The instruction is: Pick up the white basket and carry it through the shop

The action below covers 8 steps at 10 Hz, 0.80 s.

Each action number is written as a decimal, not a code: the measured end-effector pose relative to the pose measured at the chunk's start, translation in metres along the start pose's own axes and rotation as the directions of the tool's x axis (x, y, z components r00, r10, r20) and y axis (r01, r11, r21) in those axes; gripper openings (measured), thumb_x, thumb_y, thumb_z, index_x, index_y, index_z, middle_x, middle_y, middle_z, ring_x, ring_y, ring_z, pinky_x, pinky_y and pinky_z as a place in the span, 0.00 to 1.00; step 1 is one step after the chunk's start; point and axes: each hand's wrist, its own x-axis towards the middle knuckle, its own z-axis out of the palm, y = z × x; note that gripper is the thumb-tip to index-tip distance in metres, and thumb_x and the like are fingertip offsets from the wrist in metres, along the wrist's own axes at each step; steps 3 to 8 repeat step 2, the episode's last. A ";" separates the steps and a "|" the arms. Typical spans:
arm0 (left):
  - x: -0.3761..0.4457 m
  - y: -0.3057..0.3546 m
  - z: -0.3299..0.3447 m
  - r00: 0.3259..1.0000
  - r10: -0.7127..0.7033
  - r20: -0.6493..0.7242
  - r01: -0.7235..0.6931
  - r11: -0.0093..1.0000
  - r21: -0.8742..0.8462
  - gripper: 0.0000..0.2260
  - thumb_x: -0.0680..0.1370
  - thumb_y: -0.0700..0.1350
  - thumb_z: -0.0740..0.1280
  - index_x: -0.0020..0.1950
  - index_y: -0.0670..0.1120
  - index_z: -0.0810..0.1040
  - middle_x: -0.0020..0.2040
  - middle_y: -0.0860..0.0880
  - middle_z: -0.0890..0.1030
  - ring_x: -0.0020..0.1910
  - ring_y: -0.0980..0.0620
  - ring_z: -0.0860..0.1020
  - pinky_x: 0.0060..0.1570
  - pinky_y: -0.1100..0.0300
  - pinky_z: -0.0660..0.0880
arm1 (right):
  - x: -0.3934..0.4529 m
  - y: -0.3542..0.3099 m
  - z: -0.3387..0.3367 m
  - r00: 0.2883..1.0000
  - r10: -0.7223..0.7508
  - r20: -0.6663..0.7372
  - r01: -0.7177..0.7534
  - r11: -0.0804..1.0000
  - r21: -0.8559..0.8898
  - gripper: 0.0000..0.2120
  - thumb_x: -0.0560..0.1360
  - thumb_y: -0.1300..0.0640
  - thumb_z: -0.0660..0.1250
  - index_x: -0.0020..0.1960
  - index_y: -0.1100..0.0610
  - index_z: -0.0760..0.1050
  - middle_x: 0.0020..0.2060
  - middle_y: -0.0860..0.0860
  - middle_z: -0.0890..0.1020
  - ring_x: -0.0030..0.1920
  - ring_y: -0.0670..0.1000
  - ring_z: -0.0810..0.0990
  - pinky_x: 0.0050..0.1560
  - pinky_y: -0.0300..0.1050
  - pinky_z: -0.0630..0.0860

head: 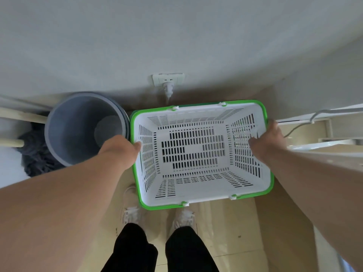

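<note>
Grip: your left hand (pixel 119 152) and right hand (pixel 268 141) each clasp a short end of the basket (pixel 194 185), fingers hooked over its green rim, the basket empty and in front of your shoes (pixel 131 211); whether it has left the floor cannot be told. Surroundings: a grey bucket (pixel 64 132) just beside the left end with a mop (pixel 35 154) beyond it, a wall socket (pixel 168 79) and plug behind, a shelf (pixel 324 148) at your right. Risk, as judged: swinging left could knock the bucket, and lifting forward could snag the cord.
</note>
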 end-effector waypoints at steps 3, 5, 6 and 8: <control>-0.042 0.002 -0.048 0.966 0.251 -0.058 -0.258 0.944 -0.207 0.35 0.80 0.61 0.70 0.84 0.48 0.68 0.77 0.44 0.77 0.75 0.41 0.76 0.73 0.48 0.72 | -0.052 -0.025 -0.034 0.996 -0.082 0.027 0.082 0.996 0.024 0.39 0.74 0.55 0.70 0.80 0.52 0.56 0.71 0.56 0.70 0.69 0.63 0.72 0.59 0.55 0.73; -0.042 0.002 -0.048 0.966 0.251 -0.058 -0.258 0.944 -0.207 0.35 0.80 0.61 0.70 0.84 0.48 0.68 0.77 0.44 0.77 0.75 0.41 0.76 0.73 0.48 0.72 | -0.052 -0.025 -0.034 0.996 -0.082 0.027 0.082 0.996 0.024 0.39 0.74 0.55 0.70 0.80 0.52 0.56 0.71 0.56 0.70 0.69 0.63 0.72 0.59 0.55 0.73; -0.042 0.002 -0.048 0.966 0.251 -0.058 -0.258 0.944 -0.207 0.35 0.80 0.61 0.70 0.84 0.48 0.68 0.77 0.44 0.77 0.75 0.41 0.76 0.73 0.48 0.72 | -0.052 -0.025 -0.034 0.996 -0.082 0.027 0.082 0.996 0.024 0.39 0.74 0.55 0.70 0.80 0.52 0.56 0.71 0.56 0.70 0.69 0.63 0.72 0.59 0.55 0.73; -0.042 0.002 -0.048 0.966 0.251 -0.058 -0.258 0.944 -0.207 0.35 0.80 0.61 0.70 0.84 0.48 0.68 0.77 0.44 0.77 0.75 0.41 0.76 0.73 0.48 0.72 | -0.052 -0.025 -0.034 0.996 -0.082 0.027 0.082 0.996 0.024 0.39 0.74 0.55 0.70 0.80 0.52 0.56 0.71 0.56 0.70 0.69 0.63 0.72 0.59 0.55 0.73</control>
